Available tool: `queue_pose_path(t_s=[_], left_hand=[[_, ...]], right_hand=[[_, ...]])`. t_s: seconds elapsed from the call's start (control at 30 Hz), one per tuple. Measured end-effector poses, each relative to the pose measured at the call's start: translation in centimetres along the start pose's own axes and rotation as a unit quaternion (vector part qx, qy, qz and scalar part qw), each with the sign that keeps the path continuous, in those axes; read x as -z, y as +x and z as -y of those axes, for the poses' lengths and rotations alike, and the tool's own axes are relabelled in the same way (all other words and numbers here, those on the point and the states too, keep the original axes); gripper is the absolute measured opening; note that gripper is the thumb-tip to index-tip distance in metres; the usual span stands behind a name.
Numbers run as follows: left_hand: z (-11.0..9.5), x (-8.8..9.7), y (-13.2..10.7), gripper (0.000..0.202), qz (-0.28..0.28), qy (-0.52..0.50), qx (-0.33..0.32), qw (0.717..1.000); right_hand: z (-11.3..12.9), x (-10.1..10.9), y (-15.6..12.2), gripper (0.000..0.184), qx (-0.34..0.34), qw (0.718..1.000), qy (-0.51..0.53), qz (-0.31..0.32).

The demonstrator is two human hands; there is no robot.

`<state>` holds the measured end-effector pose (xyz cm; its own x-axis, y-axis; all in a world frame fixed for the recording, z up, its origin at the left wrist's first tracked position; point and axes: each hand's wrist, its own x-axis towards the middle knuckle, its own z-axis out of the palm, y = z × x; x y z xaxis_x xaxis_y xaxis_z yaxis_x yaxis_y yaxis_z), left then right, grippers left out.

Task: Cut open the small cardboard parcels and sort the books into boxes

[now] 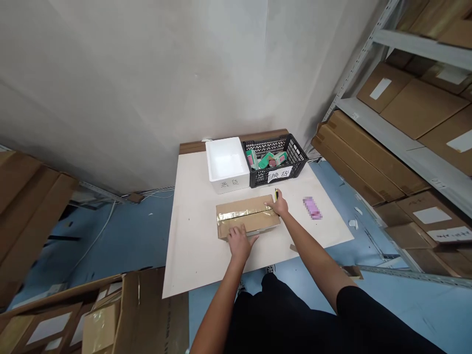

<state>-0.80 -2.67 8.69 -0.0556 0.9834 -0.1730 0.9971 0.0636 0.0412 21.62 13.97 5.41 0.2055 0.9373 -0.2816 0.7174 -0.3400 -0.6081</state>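
Note:
A taped cardboard box (247, 215) lies flat on the white table (195, 246). My left hand (239, 241) rests on the box's near edge with fingers spread flat on it. My right hand (279, 202) sits at the box's far right corner, closed round a small dark tool with a yellow-green tip (276, 194) that touches the top of the box near the tape seam.
Behind the box stand a white foam box (226, 164) and a black plastic crate (275, 160) holding green packets. A blurred pink item (312, 207) lies to the right. Shelves of cartons (405, 118) line the right side; open cartons (99, 314) sit lower left.

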Motion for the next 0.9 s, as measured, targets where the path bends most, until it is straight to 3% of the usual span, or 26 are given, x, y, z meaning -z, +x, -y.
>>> queue_pose_path(t_s=[0.1, 0.2, 0.3, 0.37, 0.5, 0.7, 0.9], left_hand=[[-0.7, 0.7, 0.1, 0.070, 0.003, -0.008, 0.008, 1.000], [-0.7, 1.1, 2.4, 0.061, -0.018, -0.043, -0.028, 0.999], [-1.3, 0.4, 4.8, 0.069, -0.034, -0.062, -0.033, 0.997], [-1.8, -0.4, 5.3, 0.070, -0.024, -0.050, -0.023, 0.998], [-2.3, -1.6, 4.5, 0.071, -0.014, -0.017, -0.020, 1.000], [-2.4, -1.2, 4.2, 0.071, -0.003, -0.009, -0.009, 1.000], [-2.5, -1.2, 4.6, 0.071, 0.005, -0.006, 0.003, 1.000]], right_hand=[[-1.1, 0.7, 2.1, 0.074, 0.064, 0.992, 0.089, 0.056], [-3.1, 1.1, 2.1, 0.042, 0.039, 0.968, 0.214, 0.123], [-4.9, 1.6, 1.0, 0.031, 0.012, 0.936, 0.293, 0.197], [-5.6, 2.2, 0.3, 0.031, 0.012, 0.926, 0.297, 0.234], [-5.3, 3.5, -0.2, 0.036, 0.016, 0.937, 0.234, 0.258], [-4.7, 4.6, 0.1, 0.042, 0.032, 0.943, 0.186, 0.274], [-6.1, 4.7, -1.9, 0.045, 0.029, 0.941, 0.172, 0.290]])
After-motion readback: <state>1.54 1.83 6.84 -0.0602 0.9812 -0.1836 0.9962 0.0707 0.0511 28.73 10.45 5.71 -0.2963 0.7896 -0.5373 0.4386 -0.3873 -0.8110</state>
